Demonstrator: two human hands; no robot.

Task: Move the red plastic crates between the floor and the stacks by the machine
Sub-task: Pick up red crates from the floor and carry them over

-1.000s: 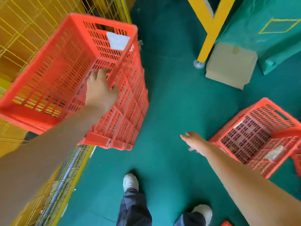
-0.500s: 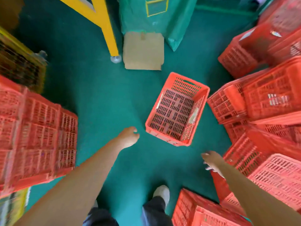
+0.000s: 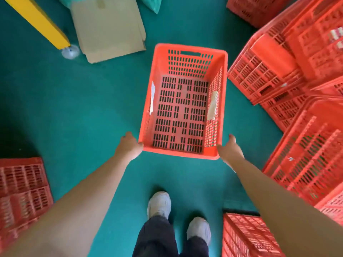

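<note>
An empty red slotted crate [image 3: 182,108] sits upright in the middle of the green floor, with white labels on both long inner walls. My left hand [image 3: 128,147] holds its near left corner, fingers curled against the rim. My right hand [image 3: 229,151] holds the near right corner, thumb lying along the side wall and fingers hidden under the rim. I cannot tell whether the crate rests on the floor or is lifted off it.
A jumble of red crates [image 3: 297,80] fills the right side, with one more crate [image 3: 246,238] by my right foot. A stack of red crates [image 3: 20,190] stands at the left. Flat cardboard [image 3: 107,28] and a yellow post [image 3: 37,21] lie beyond.
I turned from the left stack to the floor crate and stepped closer. Both hands, free before, came down onto its near corners.
</note>
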